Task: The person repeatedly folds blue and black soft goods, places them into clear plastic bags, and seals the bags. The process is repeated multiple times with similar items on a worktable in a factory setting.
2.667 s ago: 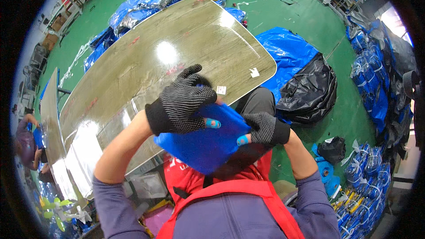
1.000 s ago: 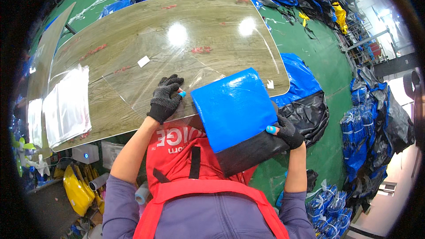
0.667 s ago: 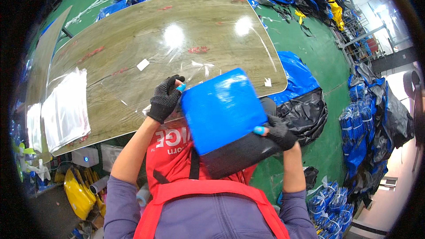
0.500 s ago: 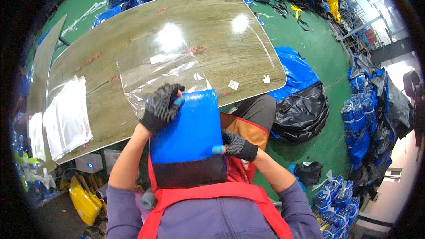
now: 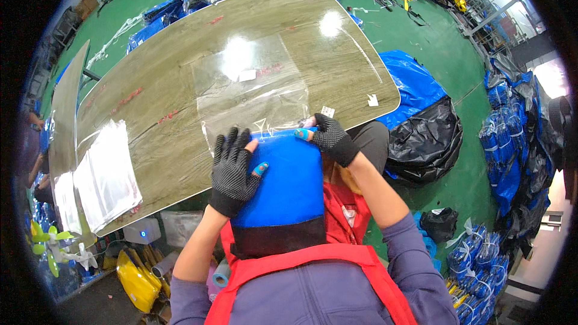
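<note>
Clear bag (image 5: pixel 256 103): flat on the table (image 5: pixel 159 87), upper centre; a white slip (image 5: pixel 247 76) shows within its outline.
Bundle (image 5: pixel 286 183): folded, blue and black, frame centre, top edge at the bag's mouth; whether inside, cannot tell.
Left hand (image 5: pixel 232 171): open, fingers outstretched along the bundle's left edge.
Right hand (image 5: pixel 332 139): curled at its upper right corner; whether pinching, cannot tell.

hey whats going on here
A gloved person is handling a flat blue-and-black piece. The left hand, fingers spread, is at its left side; the right hand is at its far right corner. A clear bag lies on the table, its near end at the piece's far edge; whether they overlap is hard to tell.
</note>
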### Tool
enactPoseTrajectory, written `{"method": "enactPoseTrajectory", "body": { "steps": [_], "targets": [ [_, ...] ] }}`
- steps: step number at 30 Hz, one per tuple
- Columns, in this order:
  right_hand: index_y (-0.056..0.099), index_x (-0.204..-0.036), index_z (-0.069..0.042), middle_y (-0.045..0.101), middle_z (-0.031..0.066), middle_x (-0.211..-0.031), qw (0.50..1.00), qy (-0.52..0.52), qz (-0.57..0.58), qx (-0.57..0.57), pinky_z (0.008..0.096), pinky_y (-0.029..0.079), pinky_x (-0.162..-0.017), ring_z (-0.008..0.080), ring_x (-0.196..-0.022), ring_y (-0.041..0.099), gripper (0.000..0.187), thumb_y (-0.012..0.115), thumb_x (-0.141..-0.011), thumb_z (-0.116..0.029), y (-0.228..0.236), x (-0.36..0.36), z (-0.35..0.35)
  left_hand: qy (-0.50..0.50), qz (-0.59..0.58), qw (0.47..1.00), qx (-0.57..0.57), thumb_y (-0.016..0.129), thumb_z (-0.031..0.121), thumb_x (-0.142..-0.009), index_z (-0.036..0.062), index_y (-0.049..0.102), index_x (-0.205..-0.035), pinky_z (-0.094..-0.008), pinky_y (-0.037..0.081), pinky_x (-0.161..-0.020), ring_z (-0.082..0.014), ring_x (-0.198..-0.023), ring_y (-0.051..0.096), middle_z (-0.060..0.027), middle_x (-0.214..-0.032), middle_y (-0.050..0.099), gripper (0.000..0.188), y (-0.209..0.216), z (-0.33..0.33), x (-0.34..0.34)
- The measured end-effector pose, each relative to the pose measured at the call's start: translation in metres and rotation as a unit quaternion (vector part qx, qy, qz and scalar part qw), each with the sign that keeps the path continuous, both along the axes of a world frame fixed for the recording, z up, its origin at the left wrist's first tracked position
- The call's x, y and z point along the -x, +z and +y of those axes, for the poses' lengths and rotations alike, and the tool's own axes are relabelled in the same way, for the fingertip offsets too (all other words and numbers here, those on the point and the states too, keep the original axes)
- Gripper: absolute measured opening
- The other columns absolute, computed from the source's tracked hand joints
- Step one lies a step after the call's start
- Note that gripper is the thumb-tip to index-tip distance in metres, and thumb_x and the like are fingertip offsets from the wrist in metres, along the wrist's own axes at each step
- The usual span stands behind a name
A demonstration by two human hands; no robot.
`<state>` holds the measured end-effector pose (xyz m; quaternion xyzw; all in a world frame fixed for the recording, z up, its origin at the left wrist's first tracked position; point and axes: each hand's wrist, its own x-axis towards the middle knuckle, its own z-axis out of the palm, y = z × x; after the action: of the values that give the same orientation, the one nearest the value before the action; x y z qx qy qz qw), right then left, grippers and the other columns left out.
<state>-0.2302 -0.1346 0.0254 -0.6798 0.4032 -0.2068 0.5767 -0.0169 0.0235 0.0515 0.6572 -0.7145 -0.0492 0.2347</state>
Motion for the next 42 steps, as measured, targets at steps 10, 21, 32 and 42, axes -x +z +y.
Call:
{"method": "enactPoseTrajectory", "body": {
  "steps": [10, 21, 32, 42],
  "targets": [
    [0.062, -0.093, -0.001, 0.062, 0.0030, -0.078, 0.948, -0.289, -0.135, 0.021, 0.0279, 0.046, -0.065, 0.0115, -0.070, 0.054, 0.033, 0.068, -0.087, -0.033, -0.033, 0.014, 0.070, 0.222, 0.614, 0.756, -0.046, 0.063, 0.018, -0.087, -0.0009, 0.020, -0.144, -0.0324, 0.041, -0.097, -0.0231, -0.114, 0.052, -0.0174, -0.132, 0.048, 0.074, -0.035, 0.007, -0.022],
    [0.060, -0.099, 0.000, 0.063, 0.0066, -0.091, 0.938, -0.293, -0.161, -0.089, 0.0321, 0.047, -0.080, 0.0169, -0.085, 0.058, 0.034, 0.054, -0.095, -0.034, -0.042, 0.043, 0.084, 0.211, 0.612, 0.747, -0.155, 0.071, 0.034, -0.082, 0.0027, 0.047, -0.128, -0.0361, 0.050, -0.084, -0.0227, -0.097, 0.060, -0.0139, -0.113, 0.061, 0.061, -0.021, 0.027, -0.021],
    [0.046, -0.130, 0.002, 0.057, 0.0177, -0.122, 0.977, -0.060, -0.062, -0.194, 0.0372, 0.044, -0.094, 0.0246, -0.110, 0.055, 0.074, 0.069, -0.081, -0.048, -0.005, 0.072, 0.156, 0.092, 0.604, 0.739, -0.284, 0.083, 0.035, -0.071, 0.0012, 0.039, -0.134, -0.0372, 0.043, -0.099, -0.0258, -0.115, 0.054, -0.0139, -0.126, 0.055, 0.084, -0.042, 0.136, 0.026],
    [0.045, -0.132, 0.002, 0.061, 0.0146, -0.116, 0.964, 0.171, -0.080, -0.188, 0.0343, 0.045, -0.095, 0.0219, -0.109, 0.057, 0.070, 0.068, -0.084, -0.044, 0.021, 0.070, 0.125, 0.205, 0.706, 0.645, -0.209, 0.069, 0.029, -0.083, 0.0002, 0.050, -0.125, -0.0344, 0.056, -0.073, -0.0216, -0.085, 0.064, -0.0144, -0.105, 0.062, 0.054, 0.000, 0.050, -0.018]
  ]
}}
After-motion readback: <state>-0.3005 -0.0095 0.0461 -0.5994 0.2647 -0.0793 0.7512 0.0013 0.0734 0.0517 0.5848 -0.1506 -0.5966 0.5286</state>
